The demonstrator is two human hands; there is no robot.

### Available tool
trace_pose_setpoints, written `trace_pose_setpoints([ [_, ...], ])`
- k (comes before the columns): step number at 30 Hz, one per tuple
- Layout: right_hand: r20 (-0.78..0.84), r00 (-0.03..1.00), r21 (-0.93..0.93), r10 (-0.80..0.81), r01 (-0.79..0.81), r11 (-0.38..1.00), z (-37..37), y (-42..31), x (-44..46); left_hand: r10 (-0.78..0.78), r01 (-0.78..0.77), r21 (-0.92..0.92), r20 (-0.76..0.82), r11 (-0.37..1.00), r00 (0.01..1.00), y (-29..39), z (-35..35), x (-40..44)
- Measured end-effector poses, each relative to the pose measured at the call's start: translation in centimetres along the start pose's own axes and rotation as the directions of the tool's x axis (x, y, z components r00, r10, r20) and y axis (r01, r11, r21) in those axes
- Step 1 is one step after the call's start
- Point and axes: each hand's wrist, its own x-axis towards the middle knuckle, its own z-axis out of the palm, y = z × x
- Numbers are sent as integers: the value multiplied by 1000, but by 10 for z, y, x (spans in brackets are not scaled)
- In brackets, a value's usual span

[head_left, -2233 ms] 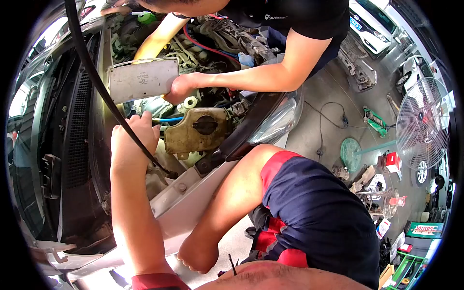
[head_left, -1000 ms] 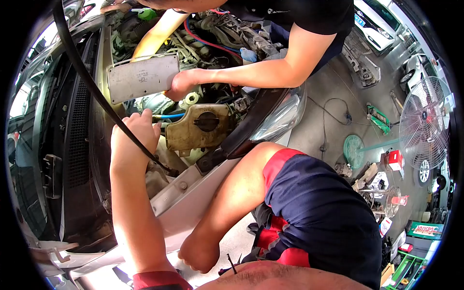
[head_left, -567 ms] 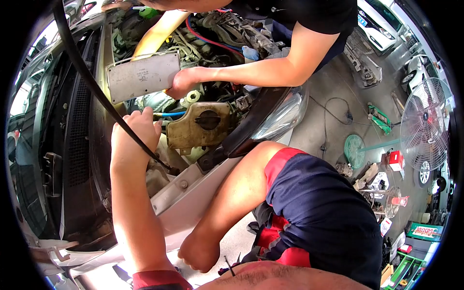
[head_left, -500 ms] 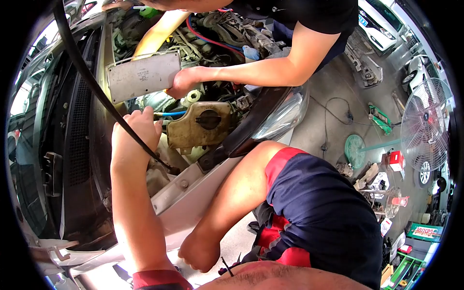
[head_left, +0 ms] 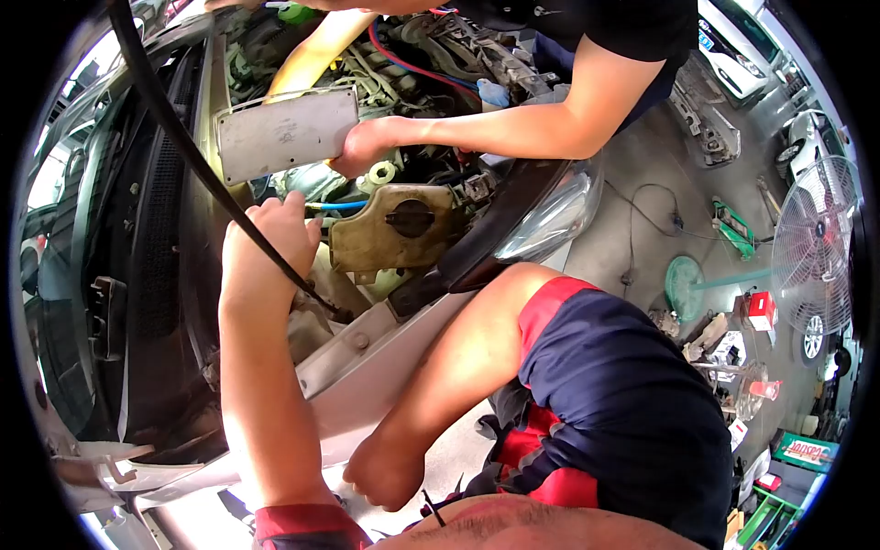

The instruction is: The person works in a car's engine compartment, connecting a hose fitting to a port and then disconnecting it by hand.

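Head camera — a person's left hand (head_left: 284, 234) reaches in at the near side of an engine bay (head_left: 394, 89), beside a yellowed tank (head_left: 353, 246), its grip unreadable; the right hand (head_left: 387, 469) curls loosely by the fender (head_left: 403, 353). Farther in, a co-worker's hand (head_left: 365, 147) holds a metal plate (head_left: 286, 135) — seemingly a steadying step; the next move calls for clearance around the black cable (head_left: 211, 186).

A caged fan (head_left: 816, 243) stands on grey floor (head_left: 653, 258).
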Motion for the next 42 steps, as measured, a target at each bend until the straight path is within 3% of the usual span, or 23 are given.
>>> trace_pose_setpoints([
  [4,-39,999,20,12,-11,1000,5,0,-1,6,-6,-3,4,1000,1000,-1,1,-2],
  [7,83,996,48,13,-17,999,6,3,3,2,-2,-3,3,1000,1000,-1,0,-1],
  [12,85,996,-15,-26,27,1000,1,2,4,10,-9,-35,26,999,1000,-1,1,1],
  [22,193,980,-75,55,-42,996,-9,2,6,-90,93,-8,166,996,982,7,-9,3],
  [29,141,990,-99,25,-11,995,-15,2,2,-158,147,122,80,982,984,7,-8,1],
  [33,72,997,-103,-28,35,994,-15,5,1,-192,186,102,54,977,980,8,-8,0],
  [42,36,997,-118,-63,67,991,-15,9,7,-264,245,167,97,955,960,13,-9,6],
])
